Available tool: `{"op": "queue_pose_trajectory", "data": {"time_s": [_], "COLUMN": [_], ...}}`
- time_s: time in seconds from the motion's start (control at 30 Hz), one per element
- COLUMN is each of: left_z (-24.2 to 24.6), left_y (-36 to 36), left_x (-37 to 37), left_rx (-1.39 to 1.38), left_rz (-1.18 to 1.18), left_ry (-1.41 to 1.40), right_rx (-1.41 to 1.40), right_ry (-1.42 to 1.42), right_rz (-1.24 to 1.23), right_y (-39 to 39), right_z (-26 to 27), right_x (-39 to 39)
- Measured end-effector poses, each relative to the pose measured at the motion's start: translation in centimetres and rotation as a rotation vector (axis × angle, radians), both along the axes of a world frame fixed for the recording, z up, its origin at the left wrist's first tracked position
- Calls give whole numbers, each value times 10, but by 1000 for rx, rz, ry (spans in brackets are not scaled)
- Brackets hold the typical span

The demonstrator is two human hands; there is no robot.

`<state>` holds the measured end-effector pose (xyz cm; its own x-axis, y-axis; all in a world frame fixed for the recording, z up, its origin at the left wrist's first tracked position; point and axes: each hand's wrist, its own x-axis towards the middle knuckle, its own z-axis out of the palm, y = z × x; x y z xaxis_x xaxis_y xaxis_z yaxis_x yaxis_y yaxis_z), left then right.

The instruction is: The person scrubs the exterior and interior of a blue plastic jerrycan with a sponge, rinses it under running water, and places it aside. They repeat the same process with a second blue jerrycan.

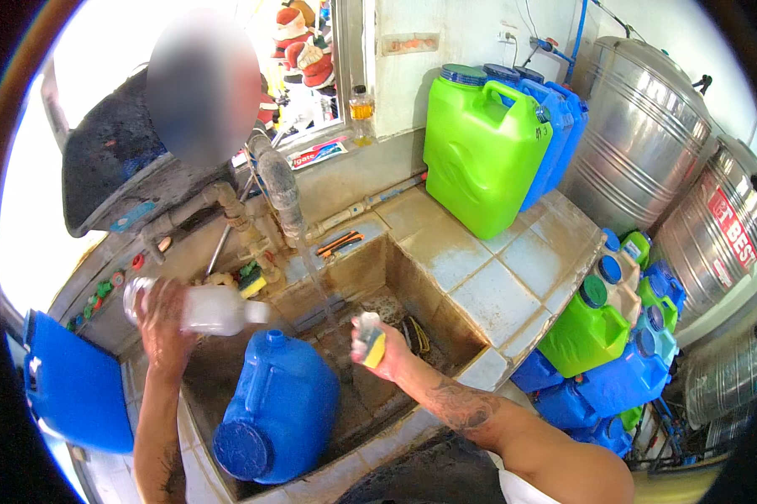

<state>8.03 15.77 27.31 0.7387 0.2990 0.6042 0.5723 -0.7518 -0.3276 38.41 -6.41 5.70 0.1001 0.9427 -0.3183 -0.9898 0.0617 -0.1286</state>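
Note:
My left hand grips a whitish plastic bottle, tilted nearly level with its mouth to the right. In my right hand is a sponge with a yellow side and a dark side, with whitish suds or wet matter at the fingers. Below and between my hands a blue plastic jerrycan lies on its side in the tiled sink, its wide dark blue cap toward me. Water runs from the grey pipe spout into the sink behind my right hand.
A green jerrycan and blue ones stand on the tiled counter. Another blue container is at left. Several jerrycans crowd the floor by steel tanks. A second sponge and an orange-black tool lie along the rim.

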Motion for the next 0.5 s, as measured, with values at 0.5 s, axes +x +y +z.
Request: {"op": "queue_pose_trajectory", "data": {"time_s": [0.5], "left_z": [103], "left_y": [-130], "left_x": [83], "left_rx": [320], "left_rz": [71], "left_ry": [381], "right_rx": [66], "right_ry": [-148], "right_rz": [231], "right_y": [-3], "right_z": [124], "right_x": [-36]}}
